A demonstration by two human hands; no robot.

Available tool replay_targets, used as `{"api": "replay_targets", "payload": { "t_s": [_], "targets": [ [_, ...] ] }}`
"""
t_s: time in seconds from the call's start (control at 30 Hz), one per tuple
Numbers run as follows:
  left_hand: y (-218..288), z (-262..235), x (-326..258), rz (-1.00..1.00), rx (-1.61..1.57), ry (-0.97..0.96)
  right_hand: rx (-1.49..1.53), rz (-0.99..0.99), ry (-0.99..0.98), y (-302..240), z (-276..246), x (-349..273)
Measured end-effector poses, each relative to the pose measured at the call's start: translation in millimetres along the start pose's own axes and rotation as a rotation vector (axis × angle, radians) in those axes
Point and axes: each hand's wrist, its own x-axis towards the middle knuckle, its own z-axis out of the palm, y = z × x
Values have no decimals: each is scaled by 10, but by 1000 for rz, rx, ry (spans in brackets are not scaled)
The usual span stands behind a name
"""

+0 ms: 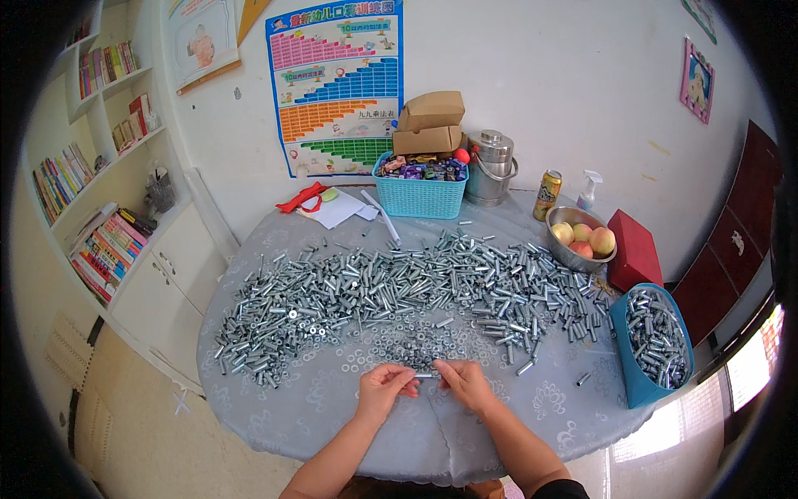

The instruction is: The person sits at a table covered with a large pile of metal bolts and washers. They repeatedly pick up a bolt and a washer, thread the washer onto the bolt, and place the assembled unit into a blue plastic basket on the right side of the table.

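Close to the table's near edge, my left hand (389, 389) and my right hand (464, 386) face each other. Both pinch a short silvery expansion bolt (426, 376) that lies level between them, one hand at each end. The fingertips partly cover it. Just beyond my hands is a heap of small metal nuts (407, 348), with loose flat washers (356, 359) scattered around it. Farther back, a wide pile of metal sleeves (391, 287) stretches across the table.
A blue bin (629, 358) full of metal pieces stands at the right edge. Behind the pile are a turquoise basket (420, 198), a steel canister (489, 179), a drink can (547, 196), a steel fruit bowl (573, 259) and a red box (634, 249). Papers (337, 209) lie back left.
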Motion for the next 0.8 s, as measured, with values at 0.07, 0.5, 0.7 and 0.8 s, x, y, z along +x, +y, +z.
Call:
{"api": "replay_targets", "payload": {
  "t_s": [0.07, 0.5, 0.7, 0.8],
  "targets": [
    [-3, 13, -9, 10, 27, 4, -51, 36, 28, 10, 10, 8],
    [-30, -63, 64, -76, -142, 157, 204, -226, 202, -148, 142, -49],
    [-51, -77, 73, -75, -142, 157, 205, -192, 132, -98, 108, -32],
    [-63, -83, 77, -72, -149, 154, 137, -197, 58, 32, 76, 16]
  ]
}}
